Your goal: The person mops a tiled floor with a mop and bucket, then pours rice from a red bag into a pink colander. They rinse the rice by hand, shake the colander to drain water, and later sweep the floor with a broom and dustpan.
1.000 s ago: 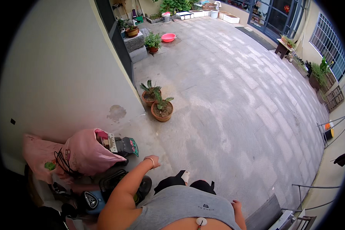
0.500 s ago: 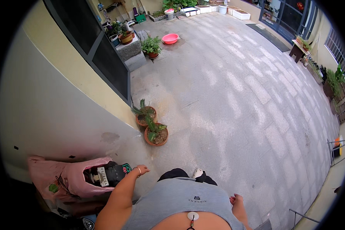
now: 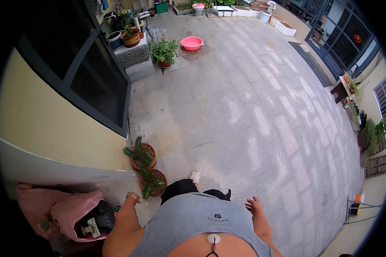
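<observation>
My left hand (image 3: 134,197) hangs low at my left side, with a bracelet at its wrist. It is foreshortened, and its fingers hardly show. Closest to it are two potted plants: a front terracotta pot (image 3: 159,187) with broad leaves and a rear terracotta pot (image 3: 149,160) with spiky fronds. A vehicle under a pink cover (image 3: 68,210) stands on its other side. My right hand (image 3: 254,205) hangs over the paving on my right, fingers loosely apart, holding nothing and touching nothing. One white shoe (image 3: 194,176) shows ahead of my dark shorts.
A dark-framed door (image 3: 99,85) and a yellowish wall (image 3: 64,132) line the left. Farther off are a leafy potted plant (image 3: 163,53) and a pink basin (image 3: 191,43). Grey paving (image 3: 227,115) stretches ahead. A metal rack (image 3: 364,206) and planters (image 3: 364,139) line the right.
I have moved forward over the paving, so the two pots and the door are nearer. My left hand has swung back, and my right hand has come forward with its fingers looser.
</observation>
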Motion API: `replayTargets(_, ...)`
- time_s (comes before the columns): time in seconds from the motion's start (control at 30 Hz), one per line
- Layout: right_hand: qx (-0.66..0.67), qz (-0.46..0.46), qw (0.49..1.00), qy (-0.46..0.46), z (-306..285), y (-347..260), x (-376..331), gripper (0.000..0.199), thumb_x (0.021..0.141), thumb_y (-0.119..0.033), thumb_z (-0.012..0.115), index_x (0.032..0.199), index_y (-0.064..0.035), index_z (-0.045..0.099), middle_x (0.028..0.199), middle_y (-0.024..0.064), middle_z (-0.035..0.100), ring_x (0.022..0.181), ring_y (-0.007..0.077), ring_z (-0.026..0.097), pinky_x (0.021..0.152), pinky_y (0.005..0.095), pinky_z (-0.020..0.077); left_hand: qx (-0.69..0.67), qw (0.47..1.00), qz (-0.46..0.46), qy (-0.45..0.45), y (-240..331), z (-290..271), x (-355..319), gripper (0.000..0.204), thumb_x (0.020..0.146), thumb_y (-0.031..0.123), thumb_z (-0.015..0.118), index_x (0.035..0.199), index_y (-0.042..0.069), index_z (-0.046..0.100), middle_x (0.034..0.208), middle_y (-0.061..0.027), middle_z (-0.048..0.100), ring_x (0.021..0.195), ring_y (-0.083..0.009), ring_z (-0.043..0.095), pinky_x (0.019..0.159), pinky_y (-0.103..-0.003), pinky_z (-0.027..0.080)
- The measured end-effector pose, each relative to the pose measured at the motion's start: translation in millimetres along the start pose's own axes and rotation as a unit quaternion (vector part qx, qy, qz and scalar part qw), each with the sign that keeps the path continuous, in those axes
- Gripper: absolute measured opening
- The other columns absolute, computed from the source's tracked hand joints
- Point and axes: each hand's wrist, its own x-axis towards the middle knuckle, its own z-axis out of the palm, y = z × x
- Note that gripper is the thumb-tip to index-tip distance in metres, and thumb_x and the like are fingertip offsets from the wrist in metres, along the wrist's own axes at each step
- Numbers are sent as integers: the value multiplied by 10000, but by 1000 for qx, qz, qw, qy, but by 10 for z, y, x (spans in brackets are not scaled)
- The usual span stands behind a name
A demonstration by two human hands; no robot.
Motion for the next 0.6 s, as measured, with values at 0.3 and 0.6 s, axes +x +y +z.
replayTargets(0.3,194,291,936,-45,-154,-519,2021,261,824,-126,569,1032,17,504,870,168,608,729,290,612,602,400,519,221,804,535,137,5697,58,-1373,596,729,182,676,1259,45,438,1191,-181,533,1068,-256,535,887,-337,437)
replayTargets(0.6,70,27,997,23,764,-5020,3666,195,850,-176,534,1002,-54,528,706,105,624,628,235,627,489,316,507,346,879,327,38,6272,-176,-255,482,777,326,630,1157,39,556,1120,-146,594,963,-248,587,823,-330,457)
